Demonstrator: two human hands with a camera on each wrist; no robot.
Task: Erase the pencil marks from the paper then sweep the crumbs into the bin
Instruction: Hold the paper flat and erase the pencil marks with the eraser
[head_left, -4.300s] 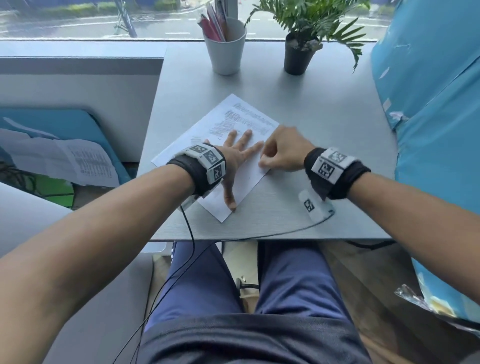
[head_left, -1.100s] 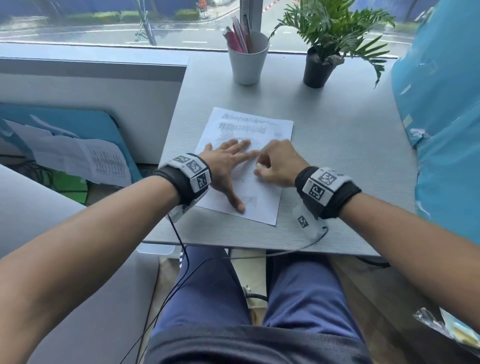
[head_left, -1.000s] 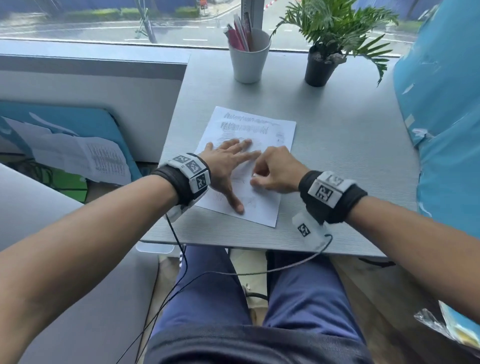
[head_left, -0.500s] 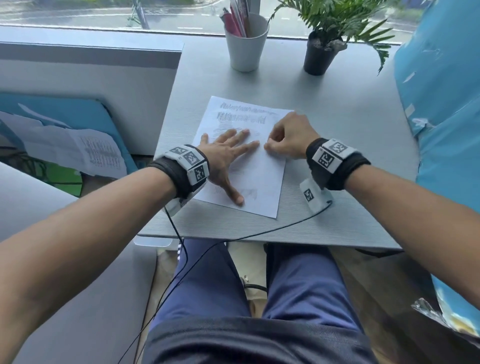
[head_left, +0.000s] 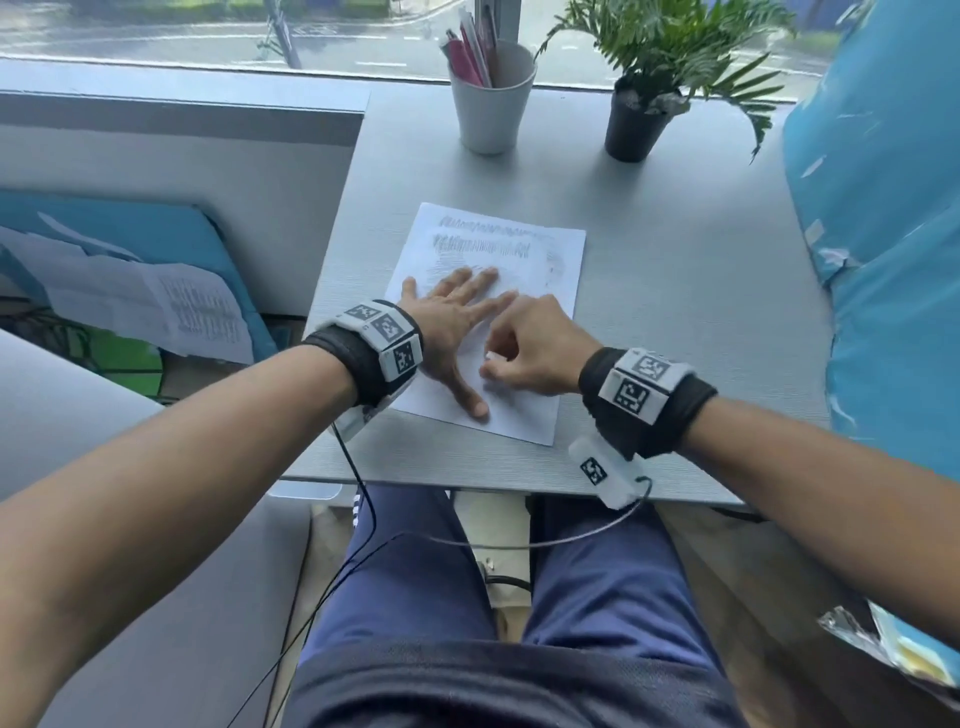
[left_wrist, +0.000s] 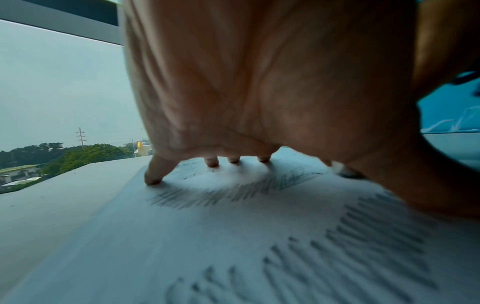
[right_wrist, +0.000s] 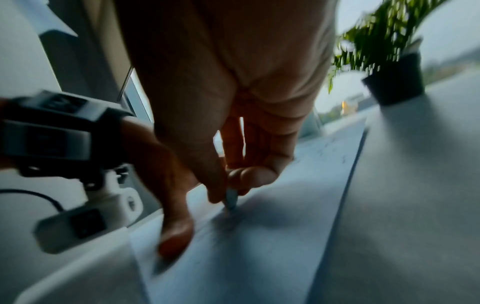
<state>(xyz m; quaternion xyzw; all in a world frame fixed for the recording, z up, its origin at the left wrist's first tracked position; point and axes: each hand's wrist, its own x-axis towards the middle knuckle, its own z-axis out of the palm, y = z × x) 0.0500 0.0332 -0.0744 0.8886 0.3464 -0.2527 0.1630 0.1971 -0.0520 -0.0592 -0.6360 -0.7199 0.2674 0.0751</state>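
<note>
The paper (head_left: 524, 291) is lain flat on the table (head_left: 675, 312), its pencil marks (head_left: 483, 244) kept toward the far end; it is pinned by the left hand (head_left: 452, 332), fingers spread and straight; a small white eraser (head_left: 491, 356) is pinched by the curled fingers of the right hand (head_left: 540, 348) and pressed to the sheet near its near end.

White paper (head_left: 550, 291) lies flat, far end pencil-scribbled (head_left: 483, 244).
</note>
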